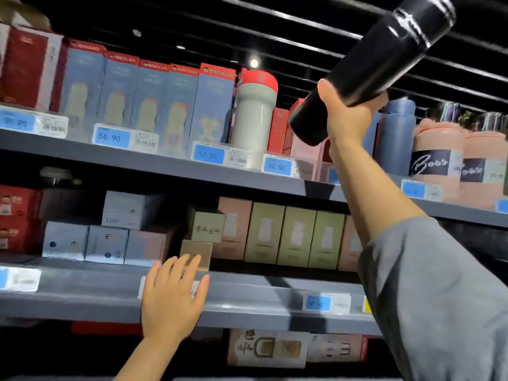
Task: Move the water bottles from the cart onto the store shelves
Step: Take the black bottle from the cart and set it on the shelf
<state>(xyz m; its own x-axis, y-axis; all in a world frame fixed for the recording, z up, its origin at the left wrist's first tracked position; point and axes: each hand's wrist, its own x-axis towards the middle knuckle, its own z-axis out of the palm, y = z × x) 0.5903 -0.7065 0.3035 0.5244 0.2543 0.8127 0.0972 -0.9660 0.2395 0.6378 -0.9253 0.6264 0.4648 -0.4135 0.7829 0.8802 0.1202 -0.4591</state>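
- Right hand [349, 116]: raised above the upper shelf [154, 158], fingers and thumb wrapped around the lower end of a black bottle [376, 64].
- Black bottle: held in the air, tilted, cap end pointing up and to the right; clear of the shelf and its goods.
- Left hand [173, 298]: fingers straight and spread, palm flat against the front edge of the lower shelf [82, 292]; holds nothing.
- Upper shelf: row of blue boxes [148, 105] at left, a grey bottle with red cap [254, 114] standing just right of them, a blue bottle [395, 136] and pink bottles [437, 158] at right.
- Lower shelf: green boxes [297, 237] and white boxes [107, 243] standing in rows.
- Price tags [209, 155] are fixed along both shelf edges.
- The cart is out of view.
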